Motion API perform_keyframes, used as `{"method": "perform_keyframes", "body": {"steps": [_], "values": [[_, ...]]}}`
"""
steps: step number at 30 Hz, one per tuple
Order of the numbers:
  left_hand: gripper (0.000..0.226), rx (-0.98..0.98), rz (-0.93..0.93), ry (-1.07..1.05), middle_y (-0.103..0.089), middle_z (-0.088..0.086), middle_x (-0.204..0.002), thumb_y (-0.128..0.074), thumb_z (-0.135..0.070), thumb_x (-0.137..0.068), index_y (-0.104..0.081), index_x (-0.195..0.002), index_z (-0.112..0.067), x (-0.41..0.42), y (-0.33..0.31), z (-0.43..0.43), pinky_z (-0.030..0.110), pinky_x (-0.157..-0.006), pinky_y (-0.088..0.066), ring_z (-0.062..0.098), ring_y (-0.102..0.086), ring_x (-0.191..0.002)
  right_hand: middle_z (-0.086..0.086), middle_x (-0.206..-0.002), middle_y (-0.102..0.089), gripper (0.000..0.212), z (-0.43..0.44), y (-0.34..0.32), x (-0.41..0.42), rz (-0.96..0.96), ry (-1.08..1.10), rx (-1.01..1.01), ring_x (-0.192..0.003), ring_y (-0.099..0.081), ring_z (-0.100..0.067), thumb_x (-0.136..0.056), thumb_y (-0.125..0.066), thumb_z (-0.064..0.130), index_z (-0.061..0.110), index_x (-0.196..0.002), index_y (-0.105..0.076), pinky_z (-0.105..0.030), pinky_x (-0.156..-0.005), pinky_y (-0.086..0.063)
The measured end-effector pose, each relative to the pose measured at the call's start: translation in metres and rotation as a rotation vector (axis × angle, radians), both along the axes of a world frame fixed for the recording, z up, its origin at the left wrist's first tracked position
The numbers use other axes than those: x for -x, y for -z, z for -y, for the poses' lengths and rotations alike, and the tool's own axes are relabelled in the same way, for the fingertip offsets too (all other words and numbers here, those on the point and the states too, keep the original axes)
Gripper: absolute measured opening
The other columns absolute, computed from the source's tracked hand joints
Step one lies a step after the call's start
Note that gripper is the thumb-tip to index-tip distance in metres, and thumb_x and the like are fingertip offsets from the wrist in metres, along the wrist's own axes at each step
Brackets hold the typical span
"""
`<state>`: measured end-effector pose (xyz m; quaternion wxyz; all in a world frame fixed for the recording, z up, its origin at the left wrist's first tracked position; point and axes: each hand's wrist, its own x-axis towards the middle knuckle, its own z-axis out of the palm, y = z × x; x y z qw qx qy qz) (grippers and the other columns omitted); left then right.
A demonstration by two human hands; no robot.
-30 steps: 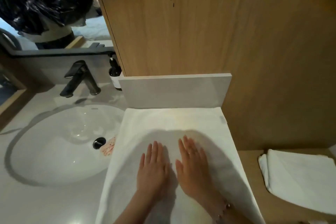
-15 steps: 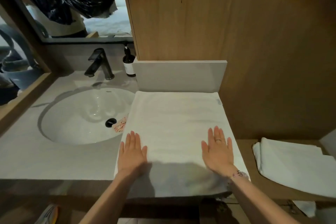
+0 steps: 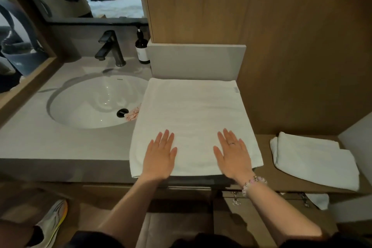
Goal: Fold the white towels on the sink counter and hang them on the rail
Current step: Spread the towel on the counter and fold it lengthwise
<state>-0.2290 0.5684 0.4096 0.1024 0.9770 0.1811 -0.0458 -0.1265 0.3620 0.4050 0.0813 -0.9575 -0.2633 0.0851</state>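
My left hand and right hand lie flat, fingers straight, gripping nothing, on the white towel spread beneath and beyond them; I judge it soft, light and limp, best pinched at the corners just outside each hand.

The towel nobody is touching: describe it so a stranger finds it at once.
From the white sink basin, go right past the counter to the wooden shelf. A folded white towel lies there; unlike the larger counter towel, no hand rests on it.
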Motion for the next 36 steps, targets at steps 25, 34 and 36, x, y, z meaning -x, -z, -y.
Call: {"method": "perform_keyframes", "body": {"steps": [25, 34, 36], "values": [[0.014, 0.801, 0.64, -0.78, -0.049, 0.006, -0.1, -0.057, -0.005, -0.087, -0.057, -0.099, -0.013, 0.072, 0.006, -0.015, 0.025, -0.074, -0.039, 0.023, -0.051, -0.086, -0.003, -0.084, -0.055, 0.043, 0.069, -0.013, 0.019, -0.389, 0.889, -0.956, -0.077, -0.05, -0.016, -0.096, -0.051, 0.022, 0.012, -0.136, -0.039, -0.036, -0.082, -0.042], [0.028, 1.026, 0.589, -0.792, -0.061, 0.006, -0.104, -0.041, 0.004, -0.089, -0.068, -0.085, -0.004, 0.069, -0.012, -0.019, 0.031, -0.098, -0.034, 0.018, -0.05, -0.105, -0.005, -0.08, -0.057, 0.023, 0.079, -0.02, 0.023, -0.489, 0.814, -1.118, -0.064, -0.054, -0.016, -0.091, -0.055, 0.006, 0.013, -0.111, -0.046, -0.025, -0.062, -0.044], [0.032, 1.062, 0.57, -0.792, -0.06, 0.007, -0.105, -0.039, 0.005, -0.087, -0.067, -0.078, -0.006, 0.066, -0.019, -0.026, 0.034, -0.101, -0.034, 0.019, -0.049, -0.105, -0.008, -0.081, -0.058, 0.02, 0.082, -0.026, 0.017, -0.538, 0.774, -1.174, -0.058, -0.051, -0.017, -0.091, -0.053, 0.004, 0.013, -0.109, -0.051, -0.026, -0.059, -0.044]]}}
